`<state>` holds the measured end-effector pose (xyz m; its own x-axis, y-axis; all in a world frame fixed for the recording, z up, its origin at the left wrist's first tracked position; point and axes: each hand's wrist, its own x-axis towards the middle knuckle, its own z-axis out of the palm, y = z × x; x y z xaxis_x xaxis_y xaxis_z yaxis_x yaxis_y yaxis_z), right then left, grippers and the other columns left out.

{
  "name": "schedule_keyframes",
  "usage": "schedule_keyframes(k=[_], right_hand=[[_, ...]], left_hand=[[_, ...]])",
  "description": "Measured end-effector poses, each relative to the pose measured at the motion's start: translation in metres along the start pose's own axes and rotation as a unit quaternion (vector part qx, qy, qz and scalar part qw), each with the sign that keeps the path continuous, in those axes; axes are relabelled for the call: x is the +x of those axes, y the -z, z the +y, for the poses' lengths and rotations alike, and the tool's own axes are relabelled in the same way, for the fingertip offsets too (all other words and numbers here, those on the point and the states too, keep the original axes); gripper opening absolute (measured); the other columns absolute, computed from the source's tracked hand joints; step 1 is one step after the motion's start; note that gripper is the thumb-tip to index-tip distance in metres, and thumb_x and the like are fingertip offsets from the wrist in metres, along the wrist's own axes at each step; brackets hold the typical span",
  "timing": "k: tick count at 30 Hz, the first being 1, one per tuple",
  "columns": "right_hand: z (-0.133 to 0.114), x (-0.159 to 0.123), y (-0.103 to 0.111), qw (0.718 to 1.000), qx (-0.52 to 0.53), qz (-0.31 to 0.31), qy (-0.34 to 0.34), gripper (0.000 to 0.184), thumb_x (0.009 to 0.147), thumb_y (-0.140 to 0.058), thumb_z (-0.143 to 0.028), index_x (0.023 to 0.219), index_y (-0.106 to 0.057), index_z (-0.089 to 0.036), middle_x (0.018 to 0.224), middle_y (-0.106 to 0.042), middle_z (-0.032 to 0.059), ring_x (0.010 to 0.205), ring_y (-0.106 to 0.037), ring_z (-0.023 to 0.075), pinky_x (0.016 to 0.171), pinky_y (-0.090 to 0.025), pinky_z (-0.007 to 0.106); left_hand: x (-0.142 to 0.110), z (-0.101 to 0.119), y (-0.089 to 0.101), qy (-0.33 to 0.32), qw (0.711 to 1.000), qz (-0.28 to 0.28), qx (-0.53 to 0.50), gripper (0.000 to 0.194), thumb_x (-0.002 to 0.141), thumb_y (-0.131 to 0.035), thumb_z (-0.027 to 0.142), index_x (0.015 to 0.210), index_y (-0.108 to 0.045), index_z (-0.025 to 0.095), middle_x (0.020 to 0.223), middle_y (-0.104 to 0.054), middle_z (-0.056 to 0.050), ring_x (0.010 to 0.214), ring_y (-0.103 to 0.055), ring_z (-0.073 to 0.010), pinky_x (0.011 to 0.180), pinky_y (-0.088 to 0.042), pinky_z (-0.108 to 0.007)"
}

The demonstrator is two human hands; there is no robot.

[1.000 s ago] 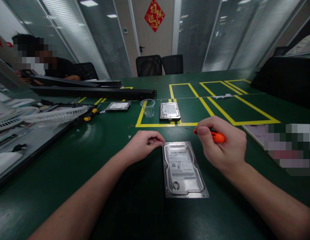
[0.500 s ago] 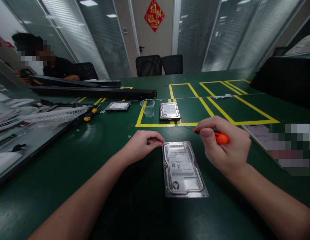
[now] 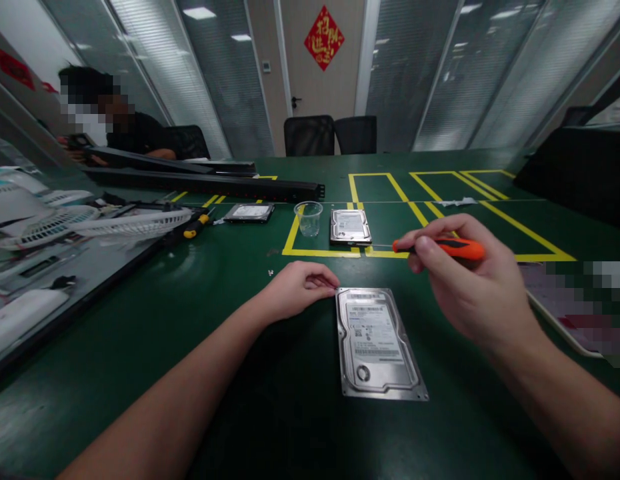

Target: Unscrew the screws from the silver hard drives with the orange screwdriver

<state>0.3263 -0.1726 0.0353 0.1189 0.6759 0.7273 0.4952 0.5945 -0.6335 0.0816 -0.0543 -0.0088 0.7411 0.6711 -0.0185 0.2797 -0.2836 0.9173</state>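
A silver hard drive (image 3: 375, 340) with a white label lies flat on the green table in front of me. My left hand (image 3: 303, 290) is at its far left corner, thumb and fingertips pinched together; anything between them is too small to make out. To the right, my right hand (image 3: 470, 280) grips an orange and black screwdriver (image 3: 457, 249) above the table. Its thin shaft points left, level, and in the picture reaches the front edge of a second hard drive (image 3: 350, 225). Whether it touches that drive I cannot tell.
Tiny screws (image 3: 271, 272) lie left of my left hand. Farther back are a clear plastic cup (image 3: 309, 220), another hard drive (image 3: 249, 213) and a yellow-black screwdriver (image 3: 196, 227). Long black bars (image 3: 205, 183) and a cluttered tray (image 3: 90, 287) occupy the left. Across the table sits a person (image 3: 135, 133).
My right hand has turned the screwdriver from pointing away to lying level and pointing left. The left hand keeps its pinch at the drive's corner. The whole view has shifted slightly.
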Motion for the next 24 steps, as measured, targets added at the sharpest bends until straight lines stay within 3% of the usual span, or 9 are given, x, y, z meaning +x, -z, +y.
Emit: schedule_keyframes(k=[4,14,24], right_hand=[[0.001,0.0,-0.005,0.978,0.173,0.021,-0.118,0.026,0.089,-0.083,-0.026,0.107,-0.064,-0.026,0.104,-0.078,0.007,0.076,-0.069,0.0196,0.066,-0.059,0.035],[-0.012,-0.011,-0.021,0.972,0.171,-0.005,-0.161,0.022,0.096,-0.079,-0.031,0.111,-0.065,-0.025,0.102,-0.078,0.0048,0.07,-0.067,0.0148,0.062,-0.056,0.029],[-0.015,-0.015,-0.028,0.978,0.133,-0.045,-0.156,0.018,0.1,-0.074,-0.028,0.112,-0.062,-0.023,0.102,-0.078,0.0045,0.07,-0.067,0.0129,0.064,-0.059,0.028]], left_hand=[[0.0,-0.001,0.0,0.0,1.0,-0.004,-0.013,0.01,0.09,-0.077,0.015,0.1,-0.077,0.014,0.097,-0.08,-0.007,0.091,-0.076,-0.0164,0.09,-0.061,-0.031],[0.004,-0.005,-0.003,-0.002,1.0,0.005,-0.03,0.01,0.088,-0.078,0.014,0.099,-0.078,0.013,0.097,-0.081,-0.008,0.091,-0.076,-0.0181,0.091,-0.06,-0.035],[0.003,-0.003,-0.004,0.006,1.0,0.008,-0.023,0.01,0.09,-0.076,0.013,0.1,-0.079,0.013,0.098,-0.082,-0.008,0.092,-0.078,-0.0193,0.091,-0.06,-0.035]])
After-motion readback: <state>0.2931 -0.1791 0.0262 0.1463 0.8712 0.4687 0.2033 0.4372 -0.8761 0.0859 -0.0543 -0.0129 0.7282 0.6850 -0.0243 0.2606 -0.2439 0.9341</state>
